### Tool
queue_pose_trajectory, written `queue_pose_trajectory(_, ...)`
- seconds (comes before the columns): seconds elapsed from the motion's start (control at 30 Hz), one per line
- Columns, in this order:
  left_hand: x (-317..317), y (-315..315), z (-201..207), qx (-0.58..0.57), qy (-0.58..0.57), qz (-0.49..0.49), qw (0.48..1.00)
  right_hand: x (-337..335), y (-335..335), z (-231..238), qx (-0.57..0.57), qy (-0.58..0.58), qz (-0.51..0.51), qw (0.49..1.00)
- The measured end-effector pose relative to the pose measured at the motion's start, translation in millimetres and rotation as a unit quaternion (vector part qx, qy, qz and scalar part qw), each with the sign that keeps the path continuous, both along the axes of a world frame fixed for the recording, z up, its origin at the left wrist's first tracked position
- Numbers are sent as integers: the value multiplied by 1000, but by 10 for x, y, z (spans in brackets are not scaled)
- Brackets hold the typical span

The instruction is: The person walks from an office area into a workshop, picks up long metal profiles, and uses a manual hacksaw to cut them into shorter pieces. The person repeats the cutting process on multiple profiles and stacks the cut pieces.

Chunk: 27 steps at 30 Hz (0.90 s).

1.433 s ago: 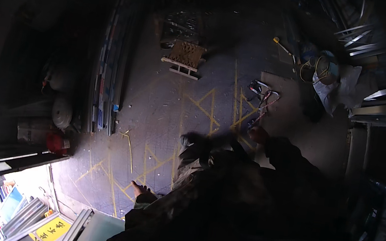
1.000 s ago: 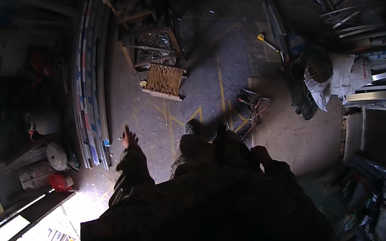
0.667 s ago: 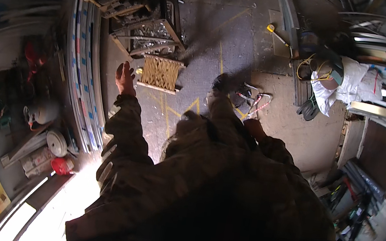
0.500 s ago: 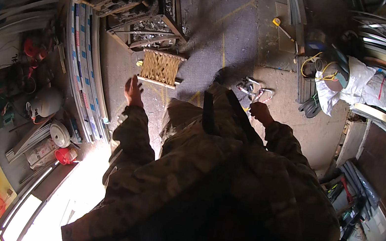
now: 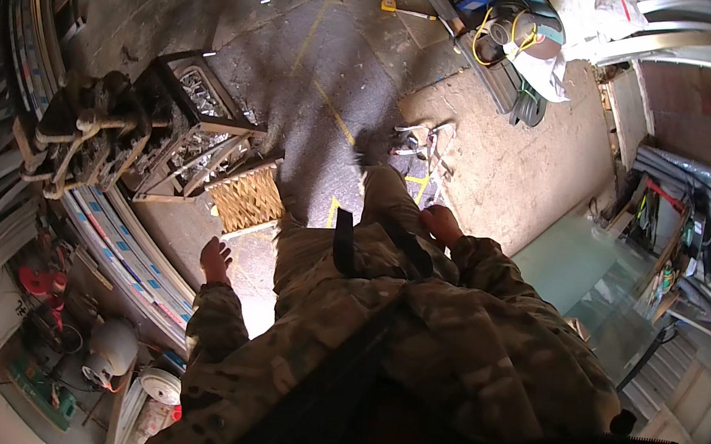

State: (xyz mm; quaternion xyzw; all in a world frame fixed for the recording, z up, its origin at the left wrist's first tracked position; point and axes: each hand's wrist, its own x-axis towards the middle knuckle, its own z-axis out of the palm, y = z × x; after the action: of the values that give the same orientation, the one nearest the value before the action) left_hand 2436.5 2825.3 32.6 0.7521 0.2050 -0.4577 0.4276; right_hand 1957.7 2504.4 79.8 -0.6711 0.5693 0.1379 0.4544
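My left hand [image 5: 215, 260] hangs in the air at my left side, fingers loosely bent and apart, holding nothing that I can see. Just ahead of it a woven panel [image 5: 246, 202], tan slats in a wooden frame, leans by a metal frame box [image 5: 206, 112] filled with scrap pieces. My right hand [image 5: 441, 224] is closed in a loose fist beside my right thigh, and no object shows in it. Beyond this hand, a light tubular object [image 5: 430, 141] with bent legs lies on the floor.
Long strips and profiles [image 5: 117, 246] lie along the left. A yellow-headed tool [image 5: 390, 6] rests on the floor ahead. Farther right stand a machine with a yellow cable [image 5: 505, 31] and white sacks [image 5: 580, 12]. Glass sheets [image 5: 590, 280] lean at my right.
The view has swung to the right, so the scrap box and woven panel sit further left, and glass sheets have come into sight. My left hand's fingers are more bent.
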Motion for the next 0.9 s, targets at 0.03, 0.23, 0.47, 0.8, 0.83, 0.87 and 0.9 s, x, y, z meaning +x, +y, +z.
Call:
queue_pose_trajectory(0.03, 89, -45, 55, -2, -11, -10, 1000, -138, -14, -67, 52, 17, 5, 999)
queue_pose_trajectory(0.23, -44, -132, 242, 66, -33, -36, 997, -575, -594, -489, -54, 46, 109, 992)
queue_pose_trajectory(0.47, -1096, -763, 506, 63, 60, -125, 988, -881, -1658, -34, 59, -114, -214, 968)
queue_pose_trajectory(0.8, -1746, -1243, 882, 58, 36, -36, 997, -561, -2144, 235, 170, -18, -103, 980)
queue_pose_trajectory(0.83, -1821, -1171, 886, 65, 42, -23, 997, -444, -2232, 227, 154, -34, -50, 986)
queue_pose_trajectory(0.87, -1882, -1102, 886, 81, 49, -12, 995, -312, -2347, 221, 137, -46, 14, 989)
queue_pose_trajectory(0.9, -1941, -1048, 878, 92, 57, 4, 994, -153, -2461, 209, 123, -51, 42, 990)
